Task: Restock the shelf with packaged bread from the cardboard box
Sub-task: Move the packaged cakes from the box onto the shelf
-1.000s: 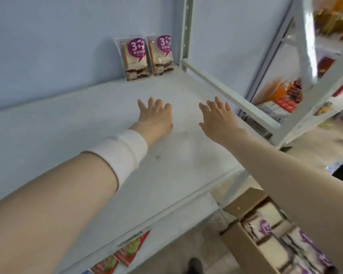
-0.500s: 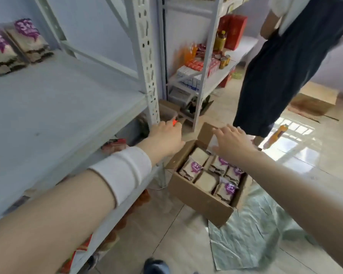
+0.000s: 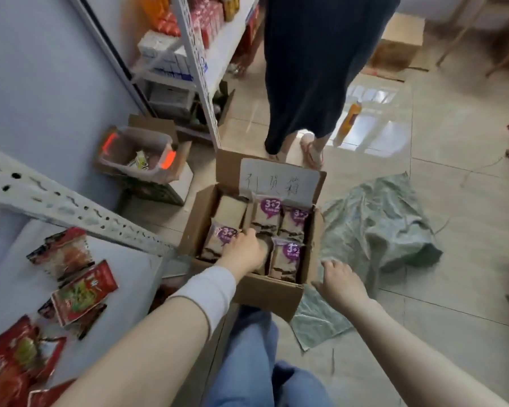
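Observation:
An open cardboard box point(image 3: 265, 292) stands on the floor below me, holding several clear bread packets with purple "3+2" labels point(image 3: 288, 257). A white handwritten paper point(image 3: 279, 183) is on its far flap. My left hand point(image 3: 243, 252) reaches into the front middle of the box, fingers curled down over a packet point(image 3: 221, 239); the fingertips are hidden, so a grip is unclear. My right hand point(image 3: 340, 284) hovers by the box's near right corner, fingers apart and holding nothing.
A grey shelf board point(image 3: 130, 277) at lower left carries red snack packets point(image 3: 83, 292), under a perforated white beam point(image 3: 71, 207). A clear bin point(image 3: 135, 154) sits left of the box. A person in dark clothing point(image 3: 312, 69) stands behind it. A crumpled green sheet point(image 3: 376, 224) lies to the right.
My view swung from the upper shelf down to the floor box. Both hands came off the shelf; the left one dropped into the box and the right one to its near corner.

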`<state>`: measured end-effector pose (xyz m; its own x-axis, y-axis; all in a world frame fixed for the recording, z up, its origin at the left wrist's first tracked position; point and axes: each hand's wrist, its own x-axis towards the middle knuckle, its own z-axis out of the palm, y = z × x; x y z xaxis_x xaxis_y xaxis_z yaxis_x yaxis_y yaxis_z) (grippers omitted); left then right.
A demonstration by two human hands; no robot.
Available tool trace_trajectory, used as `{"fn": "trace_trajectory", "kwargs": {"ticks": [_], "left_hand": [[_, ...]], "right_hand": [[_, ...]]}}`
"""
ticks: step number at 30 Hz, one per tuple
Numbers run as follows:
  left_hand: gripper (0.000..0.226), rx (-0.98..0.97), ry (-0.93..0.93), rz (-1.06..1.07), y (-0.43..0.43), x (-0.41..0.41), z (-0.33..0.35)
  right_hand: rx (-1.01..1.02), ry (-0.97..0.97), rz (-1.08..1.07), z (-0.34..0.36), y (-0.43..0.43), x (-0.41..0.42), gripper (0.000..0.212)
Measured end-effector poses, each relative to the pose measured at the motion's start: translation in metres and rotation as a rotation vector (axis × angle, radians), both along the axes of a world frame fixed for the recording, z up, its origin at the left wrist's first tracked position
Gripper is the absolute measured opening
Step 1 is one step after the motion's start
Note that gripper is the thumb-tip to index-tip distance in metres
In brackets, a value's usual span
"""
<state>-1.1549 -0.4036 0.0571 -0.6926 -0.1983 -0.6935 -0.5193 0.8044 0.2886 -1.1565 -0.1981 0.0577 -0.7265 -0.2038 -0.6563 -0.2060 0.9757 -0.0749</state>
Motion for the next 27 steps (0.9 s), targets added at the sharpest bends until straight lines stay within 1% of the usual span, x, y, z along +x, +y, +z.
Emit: {"fn": "trace_trajectory", "kwargs": {"ticks": [2,5,7,9,12,14,16,18,20,21,22,24,26,27], "left_hand": [[0.059,0.1,-0.05,0.127,-0.005,-0.019,-0.036],[0.066,0.205,-0.056,0.292,-0.012,-0.051,-0.098],[0.067,0.243,0.005,0.413,-0.017,-0.075,-0.143],[0.066,0.285,0.092,0.53,-0.023,-0.097,-0.182],[0.072,0.326,0.211,0.612,-0.028,-0.121,-0.225],[0.071,0.341,0.273,0.601,-0.032,-0.128,-0.242],[0.065,0.342,0.322,0.581,-0.036,-0.13,-0.249],[0.055,0.346,0.314,0.569,-0.04,-0.13,-0.252],[0.04,0.406,0.281,0.569,-0.042,-0.13,-0.249],[0.031,0.446,0.278,0.562,-0.042,-0.13,-0.247],[0.027,0.476,0.284,0.549,-0.043,-0.13,-0.244],[0.03,0.533,0.296,0.538,-0.045,-0.127,-0.24],[0.035,0.574,0.32,0.575,-0.047,-0.121,-0.231],[0.034,0.58,0.334,0.605,-0.049,-0.117,-0.225]], "right_hand": [[-0.051,-0.1,-0.115,-0.034,-0.01,-0.002,0.05],[-0.139,-0.243,-0.301,-0.093,-0.029,-0.013,0.067],[-0.177,-0.304,-0.437,-0.136,-0.043,-0.024,0.077],[-0.17,-0.309,-0.582,-0.176,-0.056,-0.035,0.086],[-0.153,-0.293,-0.806,-0.222,-0.07,-0.045,0.091],[-0.157,-0.274,-0.908,-0.24,-0.077,-0.044,0.089],[-0.145,-0.225,-0.974,-0.247,-0.078,-0.04,0.084],[-0.121,-0.17,-1.002,-0.247,-0.076,-0.037,0.078],[-0.108,-0.162,-0.971,-0.246,-0.072,-0.037,0.071],[-0.103,-0.186,-0.93,-0.246,-0.071,-0.038,0.065],[-0.097,-0.212,-0.892,-0.246,-0.071,-0.039,0.058],[-0.112,-0.227,-0.886,-0.245,-0.07,-0.039,0.052],[-0.177,-0.214,-0.911,-0.242,-0.069,-0.037,0.049],[-0.222,-0.204,-0.917,-0.239,-0.068,-0.035,0.046]]}}
